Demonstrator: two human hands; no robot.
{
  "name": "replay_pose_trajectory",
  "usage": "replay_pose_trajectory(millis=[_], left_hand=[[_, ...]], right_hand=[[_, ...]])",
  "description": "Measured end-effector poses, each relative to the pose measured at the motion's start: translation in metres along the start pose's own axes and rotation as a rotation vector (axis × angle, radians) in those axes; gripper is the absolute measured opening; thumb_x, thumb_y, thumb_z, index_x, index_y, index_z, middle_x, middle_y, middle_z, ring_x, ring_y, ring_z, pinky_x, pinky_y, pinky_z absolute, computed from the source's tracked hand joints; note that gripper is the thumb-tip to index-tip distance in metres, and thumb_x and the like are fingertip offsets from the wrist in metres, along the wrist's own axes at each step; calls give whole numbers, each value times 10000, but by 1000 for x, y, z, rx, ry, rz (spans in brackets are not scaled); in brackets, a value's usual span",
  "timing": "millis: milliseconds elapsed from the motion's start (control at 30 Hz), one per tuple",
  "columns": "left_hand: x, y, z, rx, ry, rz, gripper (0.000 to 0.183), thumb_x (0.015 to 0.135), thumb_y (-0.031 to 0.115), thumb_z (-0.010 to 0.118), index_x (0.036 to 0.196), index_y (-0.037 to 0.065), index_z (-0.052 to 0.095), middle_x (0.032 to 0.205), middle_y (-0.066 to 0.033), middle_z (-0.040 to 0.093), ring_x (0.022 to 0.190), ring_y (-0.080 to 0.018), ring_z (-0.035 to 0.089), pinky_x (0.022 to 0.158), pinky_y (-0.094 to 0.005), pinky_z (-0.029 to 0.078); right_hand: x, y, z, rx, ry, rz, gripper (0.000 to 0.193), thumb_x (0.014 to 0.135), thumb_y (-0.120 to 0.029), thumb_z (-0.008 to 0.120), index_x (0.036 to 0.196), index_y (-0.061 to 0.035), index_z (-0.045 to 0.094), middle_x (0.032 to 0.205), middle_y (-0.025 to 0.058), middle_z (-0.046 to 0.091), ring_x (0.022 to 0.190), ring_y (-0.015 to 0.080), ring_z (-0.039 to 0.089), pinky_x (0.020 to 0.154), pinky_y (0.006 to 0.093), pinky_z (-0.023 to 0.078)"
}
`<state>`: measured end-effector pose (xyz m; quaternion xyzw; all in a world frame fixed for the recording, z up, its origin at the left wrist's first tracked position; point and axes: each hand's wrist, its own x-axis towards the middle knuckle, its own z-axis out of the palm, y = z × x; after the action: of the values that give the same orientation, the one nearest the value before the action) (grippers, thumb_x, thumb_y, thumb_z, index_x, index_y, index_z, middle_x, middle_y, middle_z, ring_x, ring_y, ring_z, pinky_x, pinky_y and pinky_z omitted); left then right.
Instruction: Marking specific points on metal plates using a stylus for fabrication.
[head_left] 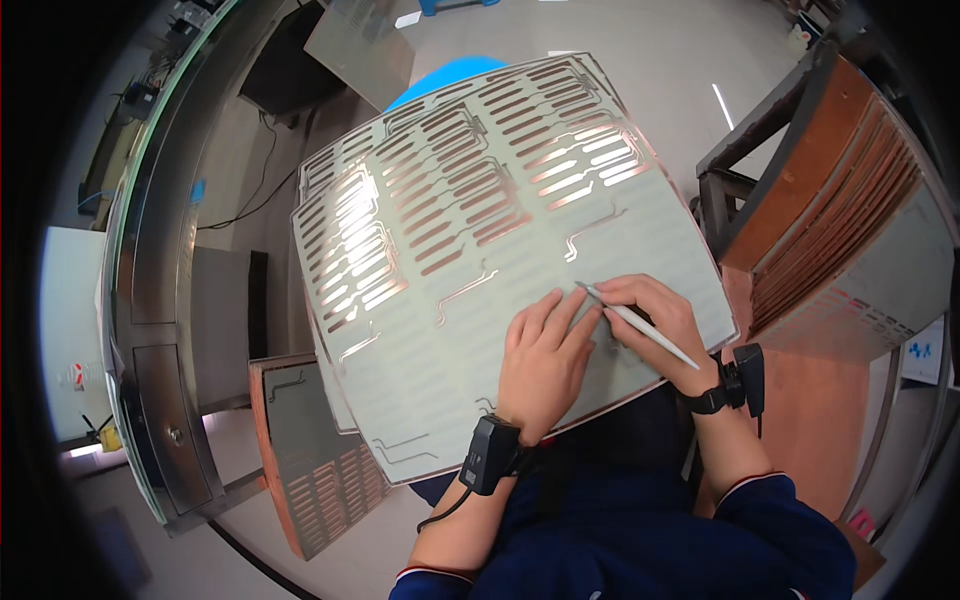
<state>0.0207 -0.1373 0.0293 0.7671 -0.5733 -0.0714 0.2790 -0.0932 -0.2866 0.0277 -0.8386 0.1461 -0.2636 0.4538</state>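
Note:
A large flexible sheet (pixel 480 230) with a pale film over copper strip patterns lies across my lap, on top of similar sheets. My left hand (pixel 541 360) rests flat on its near part, fingers pressed against the film. My right hand (pixel 655 322) holds a thin silvery pointed tool (pixel 640 323) like a pen, its tip touching the sheet just beyond my left fingertips. Both wrists wear black strapped devices. The far half of the sheet shows bare shiny copper slots; the near half is covered by film.
A stack of similar copper-patterned sheets (pixel 850 250) leans on a dark frame at the right. Another sheet on a brown board (pixel 310 460) lies low at the left. A grey metal cabinet (pixel 160 330) curves along the left. A blue round object (pixel 450 78) shows behind the sheet.

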Motion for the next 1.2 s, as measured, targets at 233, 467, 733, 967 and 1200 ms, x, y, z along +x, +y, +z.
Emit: replay_pose_trajectory(millis=[233, 467, 733, 967, 1200], left_hand=[[-3, -5, 7, 28, 15, -5, 430, 825, 104, 688, 1249, 128, 624, 1363, -47, 553, 1278, -285, 479, 1043, -449, 377], [-2, -4, 9, 33, 22, -18, 430, 833, 111, 682, 1258, 141, 620, 1371, -35, 547, 1279, -265, 477, 1049, -432, 373], [-1, -4, 9, 46, 32, 4, 417, 836, 106, 679, 1248, 132, 621, 1364, -39, 552, 1265, -272, 485, 1046, -435, 378], [0, -3, 8, 13, -3, 86, 396, 808, 30, 644, 1197, 102, 653, 1314, -48, 586, 1241, -296, 501, 1043, -457, 398], [7, 3, 7, 35, -44, 103, 414, 790, 16, 639, 1195, 100, 657, 1331, -48, 583, 1235, -313, 507, 1049, -466, 388]], right_hand=[[2, 3, 2, 54, -23, 65, 172, 823, 28, 668, 994, 6, 667, 1047, 136, 687, 966, 266, 679, 842, 326, 536], [2, 4, 6, 15, 20, 69, 161, 820, 48, 668, 975, 8, 669, 1033, 137, 699, 949, 259, 692, 828, 319, 547], [0, 8, 2, 35, 77, 116, 166, 796, 48, 683, 956, 3, 670, 1025, 131, 706, 940, 244, 696, 819, 311, 548], [-11, 7, -10, 18, 63, 118, 178, 800, 23, 681, 975, -5, 670, 1028, 130, 700, 952, 250, 685, 840, 318, 533], [-15, 9, -17, 36, 11, 122, 198, 806, -10, 668, 1004, -15, 656, 1051, 119, 676, 971, 267, 667, 841, 323, 525]])
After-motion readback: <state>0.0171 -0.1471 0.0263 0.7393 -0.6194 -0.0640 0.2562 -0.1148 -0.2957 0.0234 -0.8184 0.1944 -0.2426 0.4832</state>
